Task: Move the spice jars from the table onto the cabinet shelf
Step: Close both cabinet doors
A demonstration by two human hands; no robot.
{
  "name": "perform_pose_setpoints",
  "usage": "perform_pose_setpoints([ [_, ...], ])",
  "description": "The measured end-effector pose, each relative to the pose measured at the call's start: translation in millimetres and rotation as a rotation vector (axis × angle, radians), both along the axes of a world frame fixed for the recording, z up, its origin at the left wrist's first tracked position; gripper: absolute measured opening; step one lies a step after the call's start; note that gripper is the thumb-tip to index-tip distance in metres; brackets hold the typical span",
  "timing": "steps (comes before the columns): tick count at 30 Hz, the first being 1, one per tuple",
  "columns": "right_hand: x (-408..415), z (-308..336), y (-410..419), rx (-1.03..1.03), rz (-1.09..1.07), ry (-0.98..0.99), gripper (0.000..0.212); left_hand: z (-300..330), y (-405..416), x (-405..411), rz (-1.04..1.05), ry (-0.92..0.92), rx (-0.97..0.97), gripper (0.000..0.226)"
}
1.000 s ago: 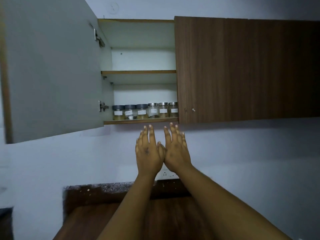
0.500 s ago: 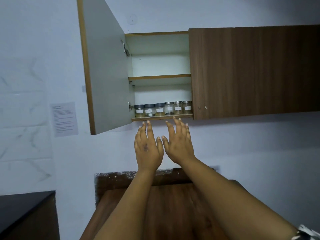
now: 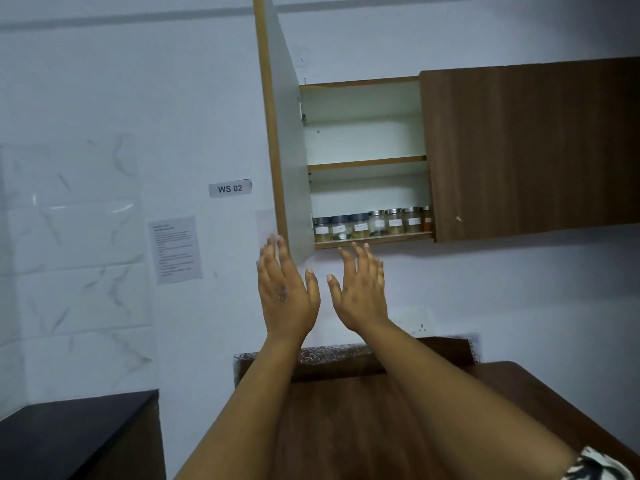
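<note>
Head view finds the spice jars (image 3: 372,224) lined up in one row along the front edge of the cabinet's bottom shelf (image 3: 374,240), labels facing out, probably so each can be read and reached without moving another. Three dark-lidded jars stand at the left, metal-lidded ones to their right, and the last, with reddish contents, is partly hidden behind the closed door (image 3: 530,147). No jar shows on the part of the wooden table (image 3: 363,427) that is in view, so the moving looks finished or nearly so.

Both hands are raised just below the shelf, backs to the camera and holding nothing. The left hand (image 3: 285,289) has straight fingers close together, overlapping the lower corner of the open door (image 3: 285,140), perhaps ready to swing it closed; whether it touches I cannot tell. The right hand (image 3: 360,289) has fingers spread and relaxed, just under the shelf edge. A sign reading WS 02 (image 3: 230,188) and a printed sheet (image 3: 176,249) are stuck to the wall at left.
</note>
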State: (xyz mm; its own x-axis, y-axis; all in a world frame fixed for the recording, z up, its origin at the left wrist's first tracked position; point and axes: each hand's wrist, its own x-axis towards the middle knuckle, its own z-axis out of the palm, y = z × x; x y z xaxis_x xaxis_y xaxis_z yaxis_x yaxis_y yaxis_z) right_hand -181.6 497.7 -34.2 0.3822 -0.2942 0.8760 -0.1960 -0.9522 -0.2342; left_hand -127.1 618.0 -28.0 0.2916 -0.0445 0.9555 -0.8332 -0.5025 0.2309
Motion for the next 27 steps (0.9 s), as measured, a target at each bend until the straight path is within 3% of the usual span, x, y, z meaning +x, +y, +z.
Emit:
perform_pose_setpoints([
  [5, 24, 20, 57, 0.024, 0.249, 0.017, 0.061, 3, 25, 21, -0.350, 0.396, -0.184, 0.072],
  [12, 40, 43, 77, -0.136, 0.178, 0.093, 0.054, 33, 37, 37, -0.504, 0.417, -0.290, 0.053],
  [18, 43, 49, 55, -0.176, 0.118, 0.357, 0.071, 36, 24, 45, -0.491, 0.299, 0.023, 0.028],
  [21, 40, 54, 45, -0.255, 0.062, 0.373, 0.066, 24, 19, 51, -0.564, 0.331, -0.033, 0.017],
  [27, 43, 48, 35, -0.139, 0.127, 0.323, 0.062, 25, -2, 51, -0.606, 0.374, -0.196, 0.026],
])
